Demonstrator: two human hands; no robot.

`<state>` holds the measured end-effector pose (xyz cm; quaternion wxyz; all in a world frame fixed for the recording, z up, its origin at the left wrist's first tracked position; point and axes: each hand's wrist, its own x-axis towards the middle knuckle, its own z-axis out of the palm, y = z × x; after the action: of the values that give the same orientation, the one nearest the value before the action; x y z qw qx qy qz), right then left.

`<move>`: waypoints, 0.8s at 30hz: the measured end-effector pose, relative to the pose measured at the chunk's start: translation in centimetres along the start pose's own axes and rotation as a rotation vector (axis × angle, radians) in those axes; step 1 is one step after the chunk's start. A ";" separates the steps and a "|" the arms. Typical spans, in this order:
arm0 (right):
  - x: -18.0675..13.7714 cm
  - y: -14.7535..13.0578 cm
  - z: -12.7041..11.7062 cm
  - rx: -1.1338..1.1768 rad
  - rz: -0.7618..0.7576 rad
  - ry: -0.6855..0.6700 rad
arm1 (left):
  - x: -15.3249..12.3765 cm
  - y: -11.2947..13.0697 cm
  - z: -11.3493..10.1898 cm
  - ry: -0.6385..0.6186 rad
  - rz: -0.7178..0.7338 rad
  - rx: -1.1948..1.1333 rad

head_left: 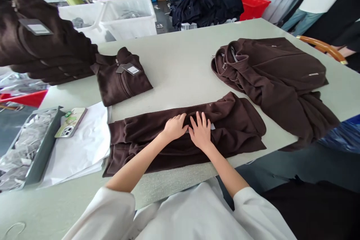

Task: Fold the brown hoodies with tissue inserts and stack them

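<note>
A dark brown fleece garment (157,138), folded into a long strip, lies across the pale green table (180,63) in front of me. My left hand (174,127) rests on its middle with the fingers curled down onto the cloth. My right hand (200,132) lies flat beside it, fingers spread on the fabric. The two hands almost touch. A small white label peeks out just right of my right hand.
A folded brown garment with a tag (122,77) sits at the back left beside a tall stack of the same (42,41). An unfolded brown jacket (275,78) lies to the right. A phone (71,122), white sheets (81,146) and a tray of plastic bags (25,146) are at left.
</note>
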<state>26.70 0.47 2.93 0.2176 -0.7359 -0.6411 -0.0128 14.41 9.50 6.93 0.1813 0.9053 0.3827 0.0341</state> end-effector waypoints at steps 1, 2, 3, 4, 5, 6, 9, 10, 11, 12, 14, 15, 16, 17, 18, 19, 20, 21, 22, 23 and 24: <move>0.0 0.1 0.3 0.001 0.004 0.000 | -1.7 -1.1 -0.7 -0.021 -0.032 0.102; -0.1 0.3 0.5 0.003 0.010 0.001 | -3.3 -2.4 -1.4 -0.045 -0.072 0.190; -0.1 0.3 0.5 0.002 0.017 0.005 | -4.7 -3.9 -2.2 -0.066 -0.115 0.262; -0.1 0.4 0.6 0.000 0.022 0.009 | -5.9 -5.6 -2.9 -0.078 -0.149 0.315; -0.1 0.5 0.6 -0.003 0.027 0.015 | -6.9 -7.3 -3.5 -0.074 -0.169 0.349; -0.1 0.5 0.6 -0.007 0.031 0.023 | -7.6 -8.9 -4.0 -0.057 -0.173 0.362; 0.0 0.6 1.0 -0.028 0.040 0.043 | -8.6 -12.6 -4.9 -0.012 -0.078 0.340; 0.0 0.7 1.1 -0.042 0.043 0.050 | -8.7 -13.2 -5.0 -0.015 -0.033 0.330; 0.0 0.7 1.2 -0.058 0.047 0.057 | -8.9 -13.6 -5.1 -0.027 0.004 0.327; 0.1 0.8 1.3 -0.074 0.052 0.064 | -9.0 -13.7 -5.2 -0.045 0.033 0.334; 0.1 0.8 1.5 -0.101 0.067 0.079 | -9.3 -13.6 -5.6 -0.070 0.061 0.373; 0.1 0.8 1.5 -0.108 0.075 0.087 | -9.4 -13.6 -5.8 -0.074 0.064 0.398; 0.1 0.9 1.5 -0.110 0.082 0.095 | -9.7 -13.7 -5.9 -0.078 0.064 0.419; 0.2 0.9 1.5 -0.108 0.090 0.108 | -9.9 -13.9 -6.0 -0.084 0.062 0.431; 0.2 1.0 1.5 -0.103 0.098 0.123 | -10.2 -14.3 -6.0 -0.096 0.058 0.428; 0.2 1.0 1.5 -0.096 0.104 0.139 | -10.5 -14.7 -6.0 -0.114 0.049 0.411; 0.2 1.1 1.6 -0.087 0.109 0.154 | -10.8 -15.2 -6.0 -0.138 0.037 0.382; 0.2 1.1 1.6 -0.080 0.113 0.168 | -11.1 -15.5 -5.9 -0.164 0.024 0.347; 0.3 1.1 1.6 -0.074 0.115 0.178 | -11.3 -15.6 -6.0 -0.188 0.007 0.314; 0.4 1.1 1.6 -0.073 0.117 0.185 | -11.5 -15.4 -6.0 -0.199 -0.017 0.287; 0.4 1.1 1.6 -0.074 0.118 0.188 | -11.7 -14.8 -6.2 -0.189 -0.048 0.267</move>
<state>27.42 1.32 1.31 0.2497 -0.7754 -0.5726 -0.0926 -5.08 12.62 8.34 0.0956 0.9111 0.3865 -0.1068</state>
